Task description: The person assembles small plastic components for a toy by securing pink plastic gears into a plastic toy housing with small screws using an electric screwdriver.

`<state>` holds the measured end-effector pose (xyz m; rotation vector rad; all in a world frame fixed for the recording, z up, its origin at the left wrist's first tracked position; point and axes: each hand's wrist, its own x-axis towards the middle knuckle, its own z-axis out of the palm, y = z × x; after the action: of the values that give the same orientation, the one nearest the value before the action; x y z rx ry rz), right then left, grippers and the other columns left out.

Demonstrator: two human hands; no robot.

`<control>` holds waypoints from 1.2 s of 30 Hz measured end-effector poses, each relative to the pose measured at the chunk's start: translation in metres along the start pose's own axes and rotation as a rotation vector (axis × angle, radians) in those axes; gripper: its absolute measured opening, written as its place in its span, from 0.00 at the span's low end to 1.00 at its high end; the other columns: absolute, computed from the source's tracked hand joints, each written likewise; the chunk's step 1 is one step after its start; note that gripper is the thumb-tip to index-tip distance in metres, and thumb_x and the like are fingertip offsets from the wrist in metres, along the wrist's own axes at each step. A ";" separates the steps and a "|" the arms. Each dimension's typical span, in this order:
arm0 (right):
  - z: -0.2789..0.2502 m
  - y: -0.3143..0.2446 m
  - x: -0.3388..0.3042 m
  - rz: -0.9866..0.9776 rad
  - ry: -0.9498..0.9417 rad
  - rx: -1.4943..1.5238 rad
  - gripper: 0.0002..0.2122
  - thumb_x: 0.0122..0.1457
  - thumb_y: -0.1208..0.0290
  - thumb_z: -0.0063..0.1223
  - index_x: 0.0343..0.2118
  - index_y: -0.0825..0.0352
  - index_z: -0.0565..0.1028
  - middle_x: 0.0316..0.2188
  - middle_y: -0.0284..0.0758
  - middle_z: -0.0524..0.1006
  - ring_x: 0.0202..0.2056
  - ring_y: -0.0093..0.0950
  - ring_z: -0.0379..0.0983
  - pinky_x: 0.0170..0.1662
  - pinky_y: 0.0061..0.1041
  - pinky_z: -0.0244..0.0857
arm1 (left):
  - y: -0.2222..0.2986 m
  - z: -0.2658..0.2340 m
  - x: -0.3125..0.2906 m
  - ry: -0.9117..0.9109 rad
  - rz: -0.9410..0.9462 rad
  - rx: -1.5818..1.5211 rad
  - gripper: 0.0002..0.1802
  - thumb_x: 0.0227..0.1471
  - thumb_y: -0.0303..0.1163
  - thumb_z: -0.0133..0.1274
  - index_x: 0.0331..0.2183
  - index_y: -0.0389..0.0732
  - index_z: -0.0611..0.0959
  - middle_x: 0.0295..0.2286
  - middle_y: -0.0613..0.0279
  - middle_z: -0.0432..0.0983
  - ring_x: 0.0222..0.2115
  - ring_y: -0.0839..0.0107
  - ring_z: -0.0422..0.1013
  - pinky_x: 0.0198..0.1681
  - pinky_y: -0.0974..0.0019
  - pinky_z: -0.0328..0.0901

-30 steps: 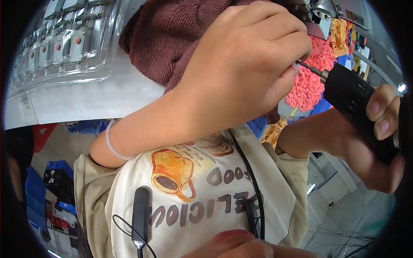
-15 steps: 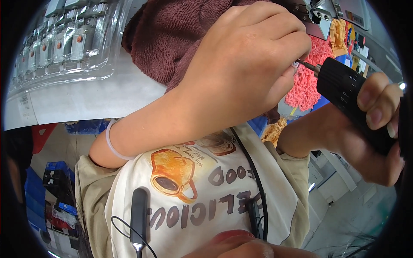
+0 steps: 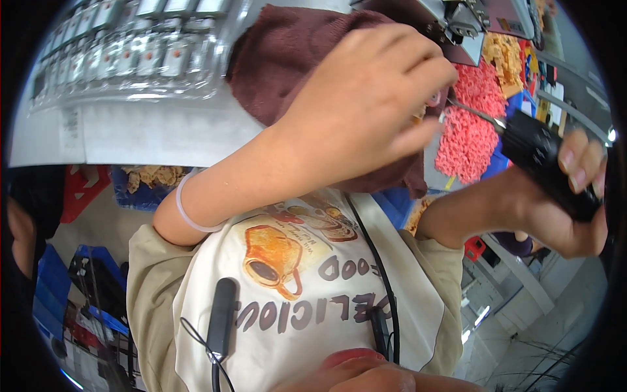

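My right hand (image 3: 578, 196) is wrapped around a black electric screwdriver (image 3: 539, 153). Its thin metal bit points left and ends close to the fingertips of my left hand (image 3: 375, 95). The left fingers are curled in a pinch around a small part, mostly hidden and blurred, with a bit of pale pink showing. Whether the bit touches that part I cannot tell. Beneath and behind my left hand lies a dark brown towel (image 3: 268, 72) on the white table (image 3: 157, 134).
A clear plastic tray (image 3: 137, 91) of several grey-white units with orange dots stands at the left. Past my left hand is a metal fixture (image 3: 460, 23). Piles of pink pieces (image 3: 470, 124) and yellow-orange pieces (image 3: 504, 62) lie at the right; a blue bin (image 3: 134, 189) sits below the table edge.
The view has shifted, so the tray and towel show further right. The screwdriver has shifted slightly down and right, and more of its bit shows beside my left fingertips.
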<state>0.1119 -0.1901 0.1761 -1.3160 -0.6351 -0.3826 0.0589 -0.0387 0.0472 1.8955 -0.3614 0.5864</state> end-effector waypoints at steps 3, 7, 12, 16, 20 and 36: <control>-0.043 -0.019 0.003 0.068 0.001 0.103 0.12 0.47 0.63 0.51 0.23 0.65 0.63 0.21 0.32 0.62 0.19 0.22 0.59 0.26 0.24 0.55 | 0.017 -0.016 -0.004 -0.253 0.104 0.183 0.22 0.42 0.34 0.59 0.41 0.37 0.76 0.45 0.45 0.70 0.53 0.47 0.64 0.53 0.55 0.60; -0.062 -0.032 -0.010 0.095 -0.009 0.084 0.12 0.51 0.65 0.50 0.22 0.64 0.60 0.25 0.32 0.60 0.20 0.23 0.59 0.28 0.25 0.54 | 0.035 -0.021 -0.008 -0.245 0.212 0.543 0.11 0.41 0.35 0.53 0.29 0.40 0.79 0.31 0.58 0.73 0.37 0.60 0.69 0.39 0.63 0.62; -0.066 -0.036 -0.022 0.059 0.114 -0.066 0.12 0.50 0.67 0.50 0.22 0.64 0.60 0.24 0.32 0.60 0.20 0.23 0.58 0.28 0.25 0.53 | 0.071 -0.143 -0.054 -0.479 -0.272 0.209 0.35 0.35 0.43 0.64 0.48 0.44 0.77 0.47 0.49 0.68 0.49 0.50 0.65 0.54 0.50 0.58; -0.083 -0.034 -0.022 0.063 0.118 -0.039 0.11 0.50 0.68 0.49 0.22 0.64 0.60 0.24 0.34 0.59 0.20 0.25 0.59 0.29 0.26 0.53 | 0.095 -0.201 -0.113 -0.457 -0.616 0.869 0.33 0.46 0.48 0.60 0.52 0.42 0.75 0.53 0.48 0.65 0.54 0.47 0.62 0.59 0.49 0.53; -0.083 -0.029 -0.036 0.100 0.085 0.088 0.10 0.52 0.68 0.50 0.27 0.67 0.62 0.26 0.33 0.61 0.21 0.23 0.59 0.27 0.24 0.53 | 0.071 -0.201 -0.132 -0.609 -0.706 0.178 0.21 0.53 0.32 0.53 0.49 0.38 0.76 0.44 0.49 0.74 0.46 0.53 0.70 0.50 0.57 0.64; 0.030 0.027 -0.085 0.213 -0.192 0.524 0.17 0.59 0.69 0.42 0.51 0.65 0.61 0.28 0.37 0.66 0.22 0.26 0.65 0.28 0.29 0.63 | 0.028 -0.057 -0.125 0.018 -0.189 -0.018 0.17 0.42 0.23 0.59 0.39 0.37 0.79 0.33 0.57 0.78 0.32 0.59 0.76 0.33 0.65 0.71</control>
<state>0.0560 -0.1630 0.1053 -0.9075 -0.6899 0.0876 -0.0728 0.0005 0.0176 1.8807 -0.1725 0.4720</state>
